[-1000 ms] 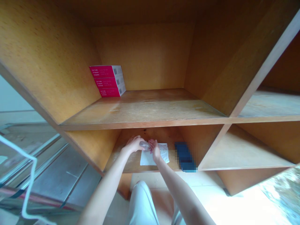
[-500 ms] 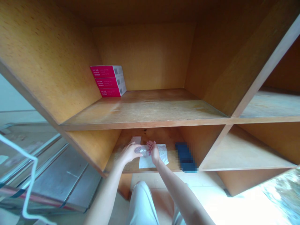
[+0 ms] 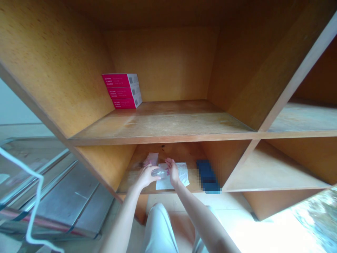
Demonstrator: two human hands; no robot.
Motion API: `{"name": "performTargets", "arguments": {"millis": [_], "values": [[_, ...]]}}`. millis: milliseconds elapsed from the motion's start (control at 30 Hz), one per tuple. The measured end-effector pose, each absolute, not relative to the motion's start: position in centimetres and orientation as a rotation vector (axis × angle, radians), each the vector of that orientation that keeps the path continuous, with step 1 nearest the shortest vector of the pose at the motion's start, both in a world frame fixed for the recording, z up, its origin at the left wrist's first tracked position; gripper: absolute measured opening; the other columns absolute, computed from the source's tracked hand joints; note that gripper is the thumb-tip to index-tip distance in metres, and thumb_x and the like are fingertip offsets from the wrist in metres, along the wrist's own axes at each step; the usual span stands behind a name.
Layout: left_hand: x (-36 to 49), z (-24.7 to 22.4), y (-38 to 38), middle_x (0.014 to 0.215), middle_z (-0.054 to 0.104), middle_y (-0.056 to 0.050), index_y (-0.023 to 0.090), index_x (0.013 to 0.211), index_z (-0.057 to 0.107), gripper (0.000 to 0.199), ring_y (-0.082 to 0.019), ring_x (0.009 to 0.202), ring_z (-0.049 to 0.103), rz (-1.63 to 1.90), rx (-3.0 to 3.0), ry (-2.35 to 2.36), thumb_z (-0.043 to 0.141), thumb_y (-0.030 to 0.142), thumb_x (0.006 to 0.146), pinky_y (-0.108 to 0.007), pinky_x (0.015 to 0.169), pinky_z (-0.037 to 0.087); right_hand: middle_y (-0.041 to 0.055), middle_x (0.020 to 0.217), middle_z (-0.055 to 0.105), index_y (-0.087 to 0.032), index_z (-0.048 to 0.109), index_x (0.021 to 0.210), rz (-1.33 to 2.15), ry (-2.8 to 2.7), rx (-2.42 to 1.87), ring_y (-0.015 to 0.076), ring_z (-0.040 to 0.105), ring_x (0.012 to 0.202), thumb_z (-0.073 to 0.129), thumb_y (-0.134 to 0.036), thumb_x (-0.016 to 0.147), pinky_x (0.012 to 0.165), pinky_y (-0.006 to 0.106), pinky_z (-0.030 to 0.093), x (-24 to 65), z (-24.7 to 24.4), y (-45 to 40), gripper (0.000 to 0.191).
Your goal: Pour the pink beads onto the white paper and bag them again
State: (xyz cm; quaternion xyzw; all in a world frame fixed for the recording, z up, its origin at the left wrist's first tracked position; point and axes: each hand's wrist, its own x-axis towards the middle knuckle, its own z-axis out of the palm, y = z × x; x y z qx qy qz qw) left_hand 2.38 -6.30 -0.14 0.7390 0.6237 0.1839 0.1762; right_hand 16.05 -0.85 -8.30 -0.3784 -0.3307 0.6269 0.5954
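On the lower shelf, my left hand (image 3: 147, 175) is closed round a clear plastic bag (image 3: 159, 172). My right hand (image 3: 173, 171) is at the bag's right end, palm turned toward it, beside small pink pieces (image 3: 167, 171); whether its fingers grip anything is too small to tell. Beneath the hands lies a white sheet (image 3: 183, 172). Behind my left hand a second clear bag (image 3: 153, 159) with pink pieces rests on the wood.
Three red and white boxes (image 3: 122, 92) are stacked at the left of the upper shelf (image 3: 168, 123). A dark blue item (image 3: 207, 174) lies on the lower shelf's right side. A shelf edge (image 3: 163, 140) runs above my hands.
My left hand has shifted slightly down with the clear bag, uncovering more of the bag behind it. My right hand has barely moved.
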Motion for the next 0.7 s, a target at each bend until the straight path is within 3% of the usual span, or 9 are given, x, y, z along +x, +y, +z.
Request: {"name": "performTargets", "arguments": {"millis": [167,300,467,700], "values": [[2.6,-0.4,-6.5,0.111,0.061,-0.005,0.024,0.103,0.061,0.045,-0.025,0.115,0.045,0.595,2.056,1.793,0.068,0.036,0.06,-0.032,0.092,0.038,0.0075,0.108,0.059,-0.02,0.055,0.094,1.354,-0.772,-0.856,0.0217,0.053,0.103,0.042,-0.044,0.076,0.065,0.027,0.043,16.3,-7.1,-1.3,0.033],[3.3,-0.4,-6.9,0.117,0.057,-0.002,0.026,0.11,0.056,0.049,-0.023,0.12,0.039,0.737,2.021,1.831,0.064,0.04,0.064,-0.033,0.097,0.033,0.0044,0.09,0.063,-0.022,0.053,0.083,1.285,-0.892,-0.915,0.0186,0.058,0.081,0.052,-0.038,0.073,0.056,0.024,0.042,17.3,-5.7,-2.7,0.019],[5.1,0.0,-7.4,0.118,0.054,-0.005,0.025,0.116,0.05,0.051,-0.022,0.113,0.045,0.952,1.973,1.829,0.06,0.042,0.068,-0.033,0.093,0.037,0.0012,0.066,0.059,-0.021,0.053,0.073,1.301,-1.025,-0.899,0.0155,0.055,0.062,0.053,-0.044,0.074,0.056,0.025,0.043,18.8,-4.6,-5.2,0.024],[7.6,-1.2,-8.0,0.102,0.055,-0.007,0.022,0.122,0.04,0.063,-0.019,0.092,0.054,1.168,1.809,1.751,0.063,0.037,0.066,-0.031,0.081,0.043,0.0024,0.064,0.061,-0.017,0.06,0.07,1.328,-1.013,-0.883,0.0141,0.054,0.059,0.059,-0.044,0.069,0.056,0.025,0.043,19.8,-4.2,-6.3,0.026]]}}
